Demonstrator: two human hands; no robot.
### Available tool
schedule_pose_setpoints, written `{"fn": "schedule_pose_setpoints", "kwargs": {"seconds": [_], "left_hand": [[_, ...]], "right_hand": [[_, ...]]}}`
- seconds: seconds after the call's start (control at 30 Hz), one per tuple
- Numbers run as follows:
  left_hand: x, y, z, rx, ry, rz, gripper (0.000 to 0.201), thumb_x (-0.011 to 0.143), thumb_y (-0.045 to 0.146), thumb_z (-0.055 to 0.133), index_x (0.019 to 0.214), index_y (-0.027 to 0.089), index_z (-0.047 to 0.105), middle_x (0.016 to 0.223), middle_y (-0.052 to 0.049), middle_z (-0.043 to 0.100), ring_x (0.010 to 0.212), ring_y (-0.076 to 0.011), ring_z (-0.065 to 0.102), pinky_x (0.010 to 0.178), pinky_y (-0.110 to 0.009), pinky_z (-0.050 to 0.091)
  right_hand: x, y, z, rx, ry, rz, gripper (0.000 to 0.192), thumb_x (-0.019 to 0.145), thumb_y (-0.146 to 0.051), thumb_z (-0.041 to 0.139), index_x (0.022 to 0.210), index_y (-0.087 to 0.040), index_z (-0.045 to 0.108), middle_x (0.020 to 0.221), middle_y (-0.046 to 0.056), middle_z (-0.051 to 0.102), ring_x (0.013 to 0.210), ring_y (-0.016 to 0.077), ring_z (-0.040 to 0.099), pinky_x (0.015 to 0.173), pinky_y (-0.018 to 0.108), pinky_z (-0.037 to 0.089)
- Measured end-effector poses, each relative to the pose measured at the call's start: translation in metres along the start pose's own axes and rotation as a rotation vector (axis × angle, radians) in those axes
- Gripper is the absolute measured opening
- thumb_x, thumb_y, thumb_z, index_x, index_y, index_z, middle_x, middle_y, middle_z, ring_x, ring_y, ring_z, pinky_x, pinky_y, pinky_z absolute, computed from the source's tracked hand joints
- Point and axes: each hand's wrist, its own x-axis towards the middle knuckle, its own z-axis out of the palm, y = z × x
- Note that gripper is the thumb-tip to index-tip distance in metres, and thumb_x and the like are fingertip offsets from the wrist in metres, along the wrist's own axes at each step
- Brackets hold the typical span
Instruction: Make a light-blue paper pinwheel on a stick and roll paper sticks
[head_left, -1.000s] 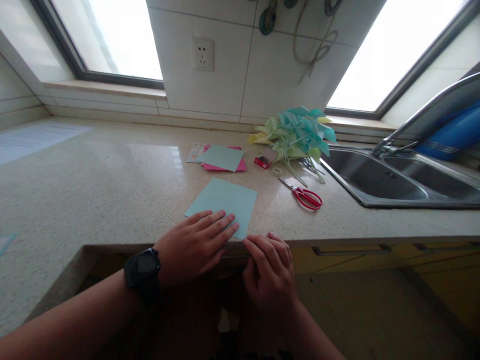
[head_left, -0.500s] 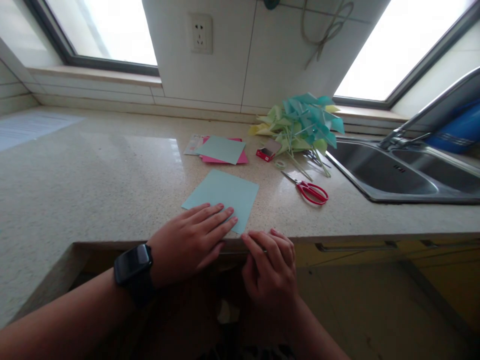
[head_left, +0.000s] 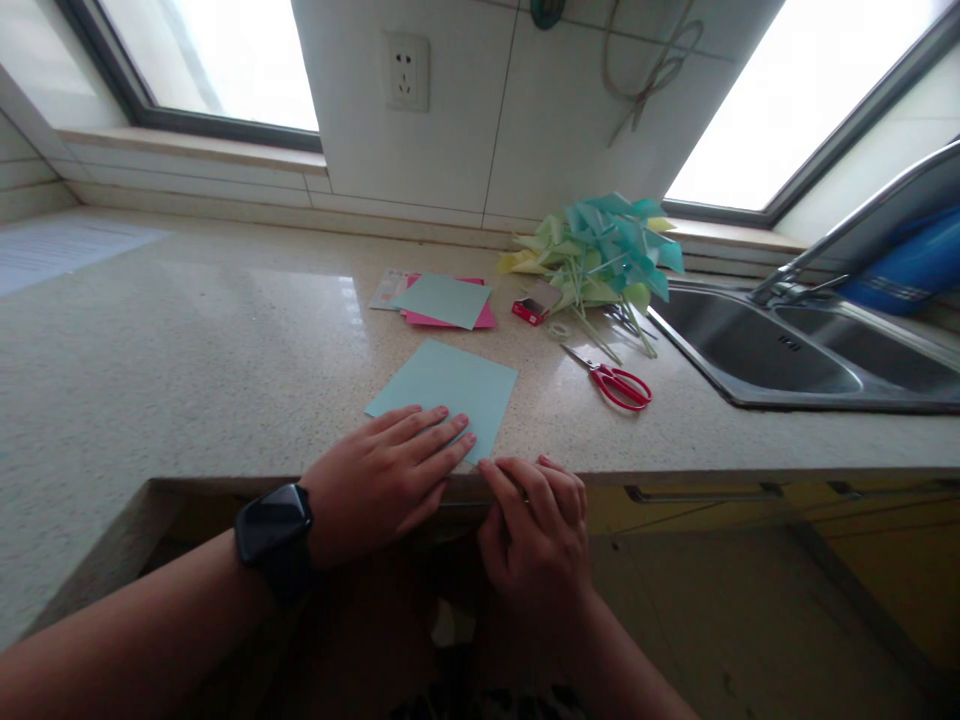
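Observation:
A square sheet of light blue paper (head_left: pixel 457 385) lies on the counter near its front edge, one corner pointing at me. My left hand (head_left: pixel 390 470), a black watch on its wrist, rests with fingers stretched flat on the sheet's lower part. At the near corner of the paper, my right hand (head_left: pixel 536 525) has its index fingertip on or beside the corner. Its fingers are loosely bent, the thumb stands apart below, and nothing shows between them.
Behind the sheet lies a stack of pink paper (head_left: pixel 450 318) with a light blue square (head_left: pixel 446 298) on top. To the right are red-handled scissors (head_left: pixel 619 385), a small red box (head_left: pixel 531 308), a tape ring (head_left: pixel 558 329), several paper pinwheels (head_left: pixel 615 235) and a sink (head_left: pixel 757 345).
Both hands stay in almost the same place on and beside the paper. The whole view has shifted slightly; nothing on the counter has visibly moved.

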Motion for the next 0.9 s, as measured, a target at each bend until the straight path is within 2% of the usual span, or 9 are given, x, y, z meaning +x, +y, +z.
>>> {"fn": "schedule_pose_setpoints", "kwargs": {"seconds": [0.37,0.53,0.67,0.9], "left_hand": [[-0.0009,0.0021,0.0001,0.002,-0.001,-0.010,0.047,0.099,0.026,0.050,0.145,0.017,0.049,0.150,-0.010,0.054,0.137,-0.0298,0.050,0.113,-0.048,0.041],[-0.0013,0.0021,0.0007,-0.007,-0.013,-0.017,0.053,0.097,0.026,0.053,0.149,0.018,0.043,0.153,-0.011,0.051,0.138,-0.0314,0.047,0.113,-0.050,0.039],[-0.0024,0.0020,-0.0016,-0.016,-0.023,-0.010,0.047,0.098,0.024,0.052,0.145,0.023,0.048,0.151,-0.009,0.053,0.137,-0.0317,0.049,0.111,-0.051,0.040],[-0.0021,0.0003,-0.0014,-0.028,-0.033,0.000,0.046,0.097,0.022,0.054,0.143,0.023,0.050,0.151,-0.010,0.054,0.136,-0.0323,0.049,0.109,-0.052,0.042]], "right_hand": [[0.0036,-0.0026,-0.0029,-0.012,-0.037,0.012,0.040,0.087,-0.013,0.060,0.126,-0.020,0.064,0.115,0.007,0.070,0.103,0.0251,0.057,0.104,0.048,0.043],[0.0040,-0.0023,-0.0048,0.007,-0.029,0.013,0.039,0.086,-0.011,0.060,0.124,-0.019,0.064,0.115,0.007,0.070,0.103,0.0248,0.058,0.103,0.048,0.043],[0.0030,-0.0011,-0.0057,0.022,-0.019,0.001,0.038,0.085,-0.010,0.060,0.122,-0.019,0.064,0.115,0.007,0.070,0.104,0.0246,0.059,0.104,0.048,0.043],[0.0006,-0.0011,-0.0036,0.015,-0.016,-0.007,0.040,0.086,-0.010,0.060,0.125,-0.019,0.063,0.118,0.007,0.069,0.106,0.0250,0.059,0.106,0.050,0.043]]}}
